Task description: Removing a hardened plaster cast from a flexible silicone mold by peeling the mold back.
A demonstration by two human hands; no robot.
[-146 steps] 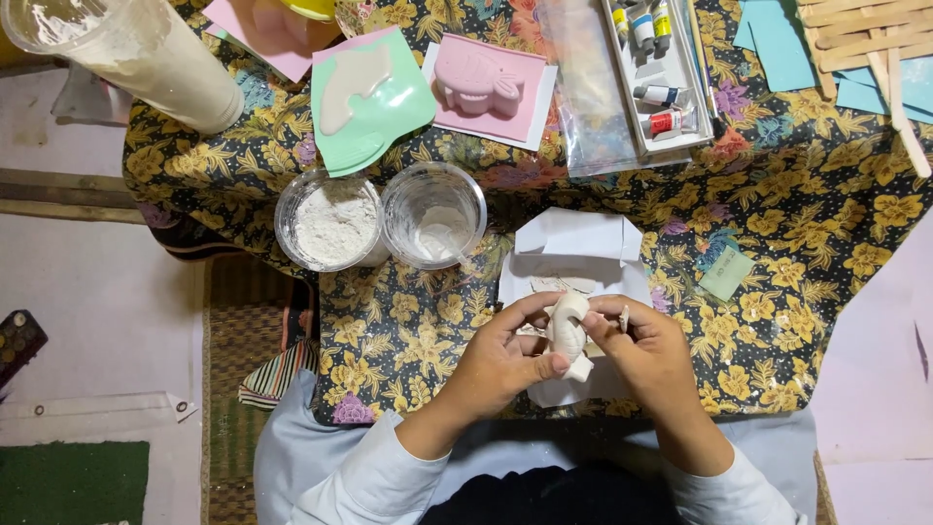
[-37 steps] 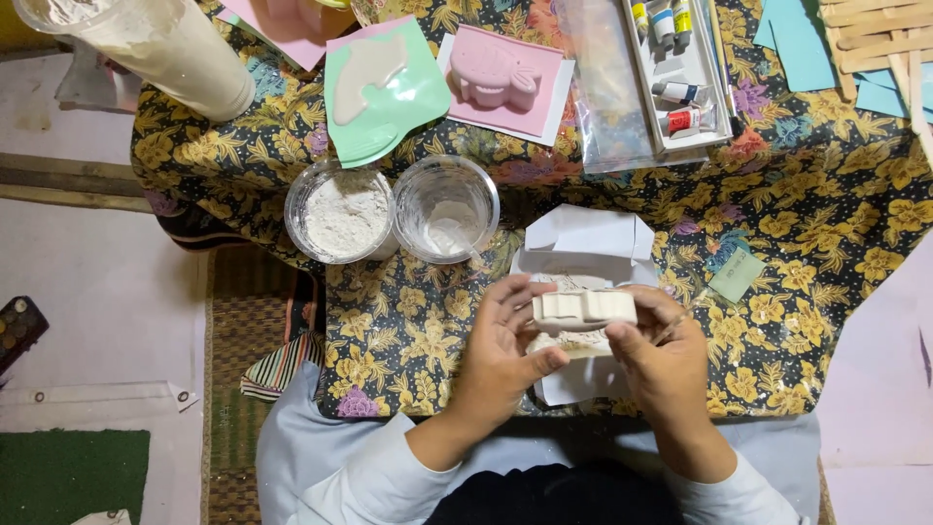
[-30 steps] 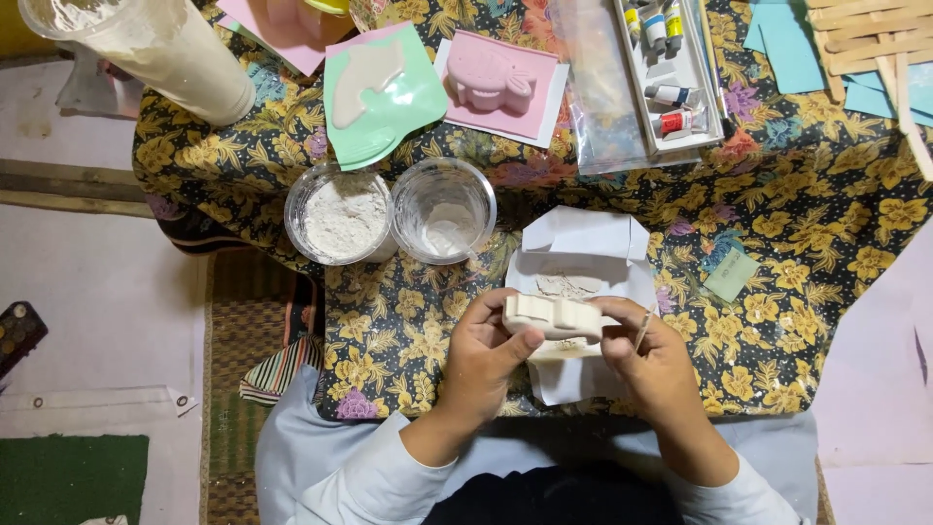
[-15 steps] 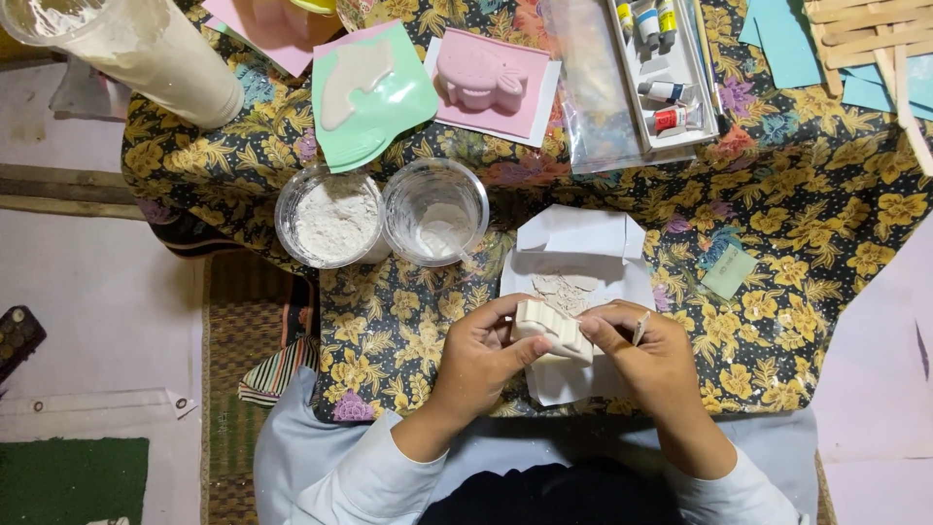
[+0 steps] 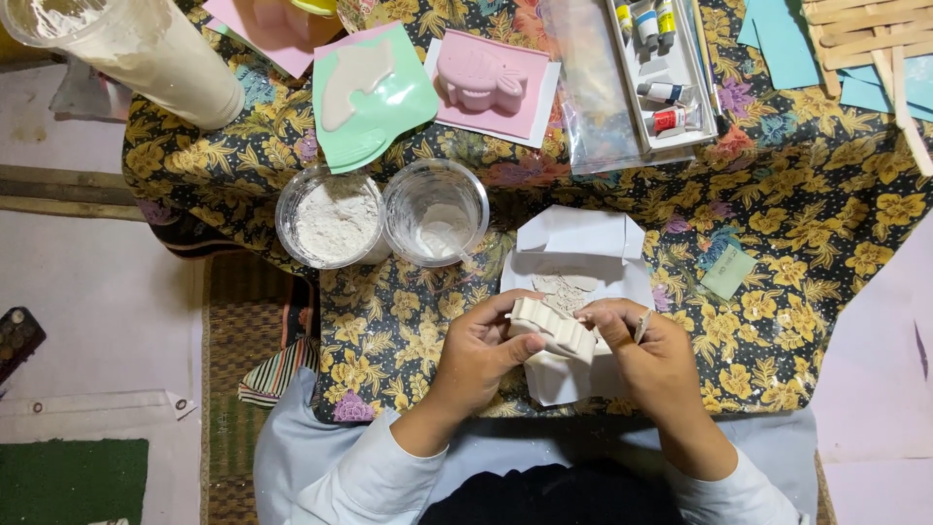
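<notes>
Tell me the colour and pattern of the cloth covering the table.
Dark cloth printed with yellow flowers, some pink and purple blooms among them; the head view shows it.

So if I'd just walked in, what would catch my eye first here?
Probably the two hands at the near edge of the table: the left hand and right hand hold a white ridged plaster piece over a white sheet of paper. Next, the yellow-flowered tablecloth, and at the far side a pink fish-shaped mould on its pink card.
</notes>
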